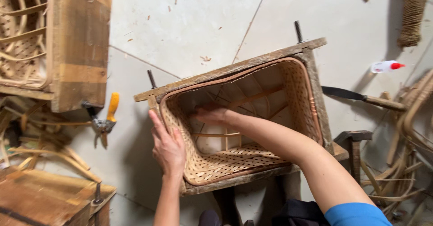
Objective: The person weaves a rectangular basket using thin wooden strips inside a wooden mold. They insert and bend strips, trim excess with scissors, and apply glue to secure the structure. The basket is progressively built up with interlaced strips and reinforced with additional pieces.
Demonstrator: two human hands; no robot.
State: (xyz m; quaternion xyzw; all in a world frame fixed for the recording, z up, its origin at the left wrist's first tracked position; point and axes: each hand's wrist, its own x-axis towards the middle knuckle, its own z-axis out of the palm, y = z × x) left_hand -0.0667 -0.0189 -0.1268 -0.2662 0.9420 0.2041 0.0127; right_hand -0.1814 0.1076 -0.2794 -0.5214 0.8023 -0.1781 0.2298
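Pale floor tiles (180, 23) lie under everything, with small wood bits on them. At the middle sits a woven basket (270, 117) inside a wooden frame (234, 68), tipped on its side. The left hand (168, 147) lies flat and loose on the basket's outer wall, fingers straight. The right hand (212, 114) reaches deep inside and presses the far wall, fingers spread, gripping nothing. Right of the frame lie a knife (356, 97) and a glue bottle (385, 66). Left of it lie yellow cutters (106, 120).
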